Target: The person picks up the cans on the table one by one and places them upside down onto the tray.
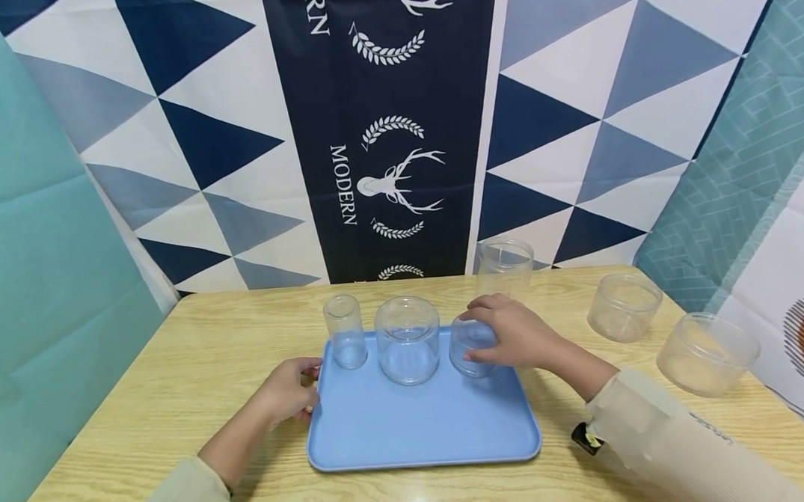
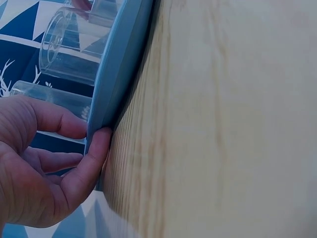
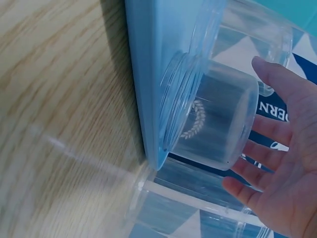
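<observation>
Sleeves and forearms fill the bottom of the head view, both reaching onto the wooden table [image 1: 178, 365].

Largest of the things in hand is the blue tray [image 1: 423, 422], lying flat near the middle of the table. The left hand [image 1: 288, 391] pinches its left rim, thumb and fingers curled round the edge; the left wrist view shows the thumb pressed under the lip.

On the tray's far side stand three clear containers in a row: a wide jar [image 1: 408, 348] in the middle, a short jar [image 1: 472, 347] on its right and a slim glass [image 1: 345, 330] on its left. The right hand [image 1: 513, 332] is at the short jar, fingers loosely spread round its side. From the right wrist view the palm looks apart from the plastic and the fingertips near it, so I cannot tell whether it grips or is letting go.

By my judgement the step is setting this jar onto the tray, and any next reach calls for a clean lift clear of the wide jar just beside it.

Off the tray, a tall jar [image 1: 504, 269] stands right behind the right hand, close enough to be knocked. Two shallow tubs [image 1: 624, 306] [image 1: 707, 353] sit well apart to the right.
</observation>
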Action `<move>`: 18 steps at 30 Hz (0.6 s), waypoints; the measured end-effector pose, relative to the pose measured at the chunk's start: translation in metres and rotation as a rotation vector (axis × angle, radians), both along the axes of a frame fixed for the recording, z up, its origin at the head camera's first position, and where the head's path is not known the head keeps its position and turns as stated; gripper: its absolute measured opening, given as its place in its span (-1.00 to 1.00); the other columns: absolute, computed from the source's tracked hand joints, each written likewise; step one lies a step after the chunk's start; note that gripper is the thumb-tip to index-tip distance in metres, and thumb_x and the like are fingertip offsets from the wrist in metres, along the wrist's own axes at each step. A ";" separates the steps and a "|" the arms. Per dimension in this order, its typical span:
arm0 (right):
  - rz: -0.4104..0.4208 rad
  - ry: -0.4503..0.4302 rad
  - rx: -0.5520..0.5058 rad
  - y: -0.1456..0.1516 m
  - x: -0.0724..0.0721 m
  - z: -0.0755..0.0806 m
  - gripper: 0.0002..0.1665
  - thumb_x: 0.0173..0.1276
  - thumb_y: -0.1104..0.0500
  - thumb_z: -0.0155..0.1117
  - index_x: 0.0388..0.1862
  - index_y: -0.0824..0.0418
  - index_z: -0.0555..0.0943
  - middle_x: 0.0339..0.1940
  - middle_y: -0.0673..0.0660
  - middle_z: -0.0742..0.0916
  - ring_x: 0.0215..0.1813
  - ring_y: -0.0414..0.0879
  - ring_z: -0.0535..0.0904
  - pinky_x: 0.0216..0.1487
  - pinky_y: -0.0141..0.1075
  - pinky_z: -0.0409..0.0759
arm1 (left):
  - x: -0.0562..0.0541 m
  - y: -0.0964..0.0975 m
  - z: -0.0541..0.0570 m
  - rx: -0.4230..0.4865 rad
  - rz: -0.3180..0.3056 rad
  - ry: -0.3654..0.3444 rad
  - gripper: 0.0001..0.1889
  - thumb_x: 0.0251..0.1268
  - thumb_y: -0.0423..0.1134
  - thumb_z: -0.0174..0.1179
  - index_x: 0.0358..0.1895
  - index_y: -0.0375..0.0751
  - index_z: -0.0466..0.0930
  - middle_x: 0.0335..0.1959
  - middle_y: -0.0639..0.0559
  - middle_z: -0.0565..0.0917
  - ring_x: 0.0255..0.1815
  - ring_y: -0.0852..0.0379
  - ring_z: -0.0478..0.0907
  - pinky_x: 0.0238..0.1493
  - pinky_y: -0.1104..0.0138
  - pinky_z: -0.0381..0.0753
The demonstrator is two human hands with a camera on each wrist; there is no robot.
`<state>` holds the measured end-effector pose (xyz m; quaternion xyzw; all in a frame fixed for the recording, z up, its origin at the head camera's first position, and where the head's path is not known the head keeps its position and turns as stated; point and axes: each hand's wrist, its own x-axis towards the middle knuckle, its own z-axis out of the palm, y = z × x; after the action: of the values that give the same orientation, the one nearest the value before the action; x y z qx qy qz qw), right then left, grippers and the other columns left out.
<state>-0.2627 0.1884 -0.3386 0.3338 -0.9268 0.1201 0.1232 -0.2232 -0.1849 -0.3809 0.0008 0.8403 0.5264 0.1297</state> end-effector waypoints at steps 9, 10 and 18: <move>0.018 0.029 -0.057 0.002 0.004 0.002 -0.29 0.02 -0.10 0.56 0.09 0.24 0.62 0.07 0.18 0.65 0.17 0.14 0.51 0.18 0.05 0.48 | 0.004 -0.001 0.002 -0.015 -0.026 0.009 -0.26 -0.09 -0.72 0.08 0.35 -0.52 0.29 0.01 -0.25 0.46 -0.39 -0.01 0.47 -0.47 0.17 0.67; 0.018 0.032 -0.067 0.003 0.005 0.002 -0.31 0.03 -0.09 0.56 0.09 0.24 0.62 0.07 0.18 0.64 0.17 0.14 0.51 0.18 0.05 0.48 | 0.004 -0.001 0.003 -0.016 -0.027 0.013 -0.27 -0.08 -0.72 0.09 0.34 -0.53 0.29 0.01 -0.25 0.47 -0.39 -0.01 0.47 -0.47 0.17 0.67; -0.002 0.074 -0.118 0.009 0.015 0.011 -0.41 0.10 -0.01 0.52 0.05 0.26 0.63 0.07 0.20 0.64 0.17 0.16 0.51 0.17 0.07 0.49 | 0.007 -0.001 0.007 -0.122 -0.021 0.077 -0.42 0.00 -0.64 0.19 0.23 -0.48 0.44 -0.05 -0.15 0.57 -0.35 0.06 0.51 -0.44 0.24 0.64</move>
<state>-0.2475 0.1970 -0.3278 0.3294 -0.9131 0.1621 0.1772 -0.2160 -0.1854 -0.3738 0.0218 0.8750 0.4726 0.1027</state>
